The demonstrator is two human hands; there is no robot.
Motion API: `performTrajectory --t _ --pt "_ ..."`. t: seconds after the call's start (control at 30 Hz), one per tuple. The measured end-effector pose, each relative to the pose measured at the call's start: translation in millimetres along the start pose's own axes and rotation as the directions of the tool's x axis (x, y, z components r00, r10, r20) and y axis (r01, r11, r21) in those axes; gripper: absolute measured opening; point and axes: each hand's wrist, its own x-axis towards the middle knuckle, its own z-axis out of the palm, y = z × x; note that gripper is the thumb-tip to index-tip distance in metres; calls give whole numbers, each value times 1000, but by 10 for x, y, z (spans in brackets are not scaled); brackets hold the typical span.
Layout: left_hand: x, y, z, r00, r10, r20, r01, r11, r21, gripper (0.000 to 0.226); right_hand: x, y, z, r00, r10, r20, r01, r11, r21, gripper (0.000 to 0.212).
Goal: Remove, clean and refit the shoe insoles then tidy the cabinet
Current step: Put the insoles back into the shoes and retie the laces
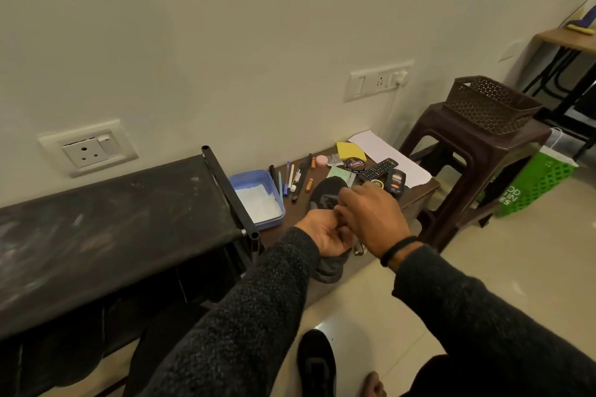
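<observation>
Both hands are on one dark shoe [329, 200] held just above the low wooden cabinet [419, 188]. Left hand [325, 234] has its fingers curled round the heel end, right hand [371, 216] is bent over the opening with fingertips [343, 196] tucked in; can't tell if they've actually pinched the insole, it's hidden. Looks to me like the pulling-out step, so next they'd need to hook the insole edge and peel it up while the left keeps the shoe steady. Second shoe [316, 361] sits on the floor, near side. Left of the shoe there's a blue tray [254, 176] with something white in it, maybe a cloth or powder. Far right, a brown lattice basket [493, 106] on a plastic stool [477, 151], contents not visible, then a green bag [541, 184] beyond
</observation>
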Motion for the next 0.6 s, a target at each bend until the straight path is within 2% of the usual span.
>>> performTrajectory --t 0.13,0.2,0.27,0.37,0.43,0.5,0.57,0.6 --pt "34 67 -7 1000 -3 -14 2 1000 -24 27 -247 11 154 988 100 -121 -72 975 211 4" --pt "5 141 -38 998 34 -50 -35 999 -32 21 -318 0 185 982 136 -128 -94 953 287 6" --pt "-14 212 -123 994 80 -75 -82 996 -27 25 -381 7 230 978 161 -132 -110 936 334 6" --pt "-119 244 -182 995 95 -45 -92 994 53 26 -480 14 319 967 234 -101 -171 889 424 7" --pt "-137 235 -176 989 136 -56 -122 971 206 13 -489 28 372 941 337 -22 -277 807 522 7" --pt "-73 206 -219 961 244 -128 -177 902 393 8 -462 26 435 907 414 72 -376 722 581 6" --pt "46 191 -286 912 384 -143 -242 786 569 23 -419 -4 494 880 457 132 -442 684 581 5" --pt "114 169 -311 878 461 -126 -262 685 680 27 -392 -14 521 865 477 159 -475 673 567 5"
